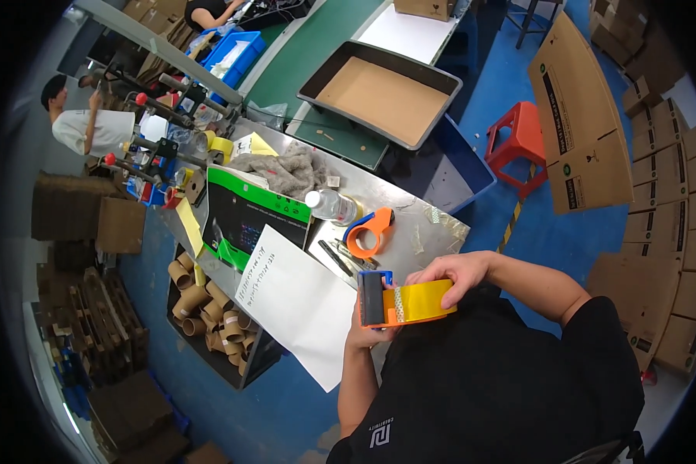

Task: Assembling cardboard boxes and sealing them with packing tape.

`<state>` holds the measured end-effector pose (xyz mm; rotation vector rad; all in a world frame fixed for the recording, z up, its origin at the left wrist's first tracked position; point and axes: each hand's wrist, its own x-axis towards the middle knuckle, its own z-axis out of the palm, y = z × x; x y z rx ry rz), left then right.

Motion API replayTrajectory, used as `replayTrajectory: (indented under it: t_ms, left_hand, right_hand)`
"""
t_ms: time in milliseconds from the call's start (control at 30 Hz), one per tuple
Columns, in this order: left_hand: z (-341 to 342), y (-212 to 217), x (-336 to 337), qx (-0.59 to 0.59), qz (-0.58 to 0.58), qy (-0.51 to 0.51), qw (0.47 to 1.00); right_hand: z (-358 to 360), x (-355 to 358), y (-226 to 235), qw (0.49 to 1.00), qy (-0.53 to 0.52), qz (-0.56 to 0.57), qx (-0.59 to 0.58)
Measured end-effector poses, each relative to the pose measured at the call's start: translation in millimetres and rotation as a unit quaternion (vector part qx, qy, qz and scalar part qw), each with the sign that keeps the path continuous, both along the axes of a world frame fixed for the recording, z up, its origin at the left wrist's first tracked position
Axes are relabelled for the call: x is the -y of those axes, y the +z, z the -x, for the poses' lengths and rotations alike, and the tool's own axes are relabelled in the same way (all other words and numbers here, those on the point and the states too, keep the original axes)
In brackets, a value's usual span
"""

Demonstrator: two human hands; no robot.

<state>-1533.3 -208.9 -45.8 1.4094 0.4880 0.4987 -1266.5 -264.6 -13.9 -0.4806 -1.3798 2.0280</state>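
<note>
Close to my body I hold a tape dispenser (372, 298) with a black roller, blue edge and orange frame. A wide roll of yellow packing tape (424, 301) sits at its right side. My left hand (367, 335) is wrapped round the dispenser from below, its fingers largely hidden behind it. My right hand (462, 273) grips the tape roll, thumb on its near side and fingers over the top. Just beyond, a second, orange tape dispenser (379, 226) lies on the metal table (433, 246), beside a clear bottle (332, 207) and some dark pens (336, 257).
A white sheet with handwriting (298, 309) overhangs the table's near edge. Behind it are a black-and-green box (247, 220) and a grey cloth (282, 168). Left below stands a bin of cardboard tubes (241, 379); at right, a red stool (522, 131). Another person (93, 127) is far left.
</note>
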Motion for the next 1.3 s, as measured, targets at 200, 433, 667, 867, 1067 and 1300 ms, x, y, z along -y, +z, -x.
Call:
replayTrajectory:
  t_ms: [200, 433, 667, 867, 1067, 1300]
  left_hand:
    - [-2.3, 14.0, -5.4, 0.011, 0.056, 0.006, 0.998]
    - [6.1, 56.8, 5.3, -0.023, -0.069, 0.31, 0.948]
    - [-22.7, 85.0, 11.5, -0.232, -0.407, 0.233, 0.852]
    - [-21.0, 88.6, 7.1, -0.197, -0.394, 0.275, 0.855]
    - [-26.7, 95.7, 2.8, -0.098, -0.365, 0.218, 0.9]
    - [-20.4, 111.1, -34.1, -0.005, -0.287, 0.064, 0.956]
  right_hand:
    - [7.9, 9.1, 25.2, 0.99, -0.044, 0.126, 0.04]
    - [23.5, 16.2, 20.6, 0.91, -0.241, -0.194, 0.277]
    - [46.3, 24.8, 23.9, 0.88, -0.265, -0.199, 0.339]
    - [49.7, 32.2, 24.3, 0.859, -0.277, -0.31, 0.3]
    - [1.5, -3.5, 1.8, 0.858, -0.444, -0.216, 0.139]
    - [52.7, -31.7, -78.2, 0.944, 0.056, 0.247, -0.211]
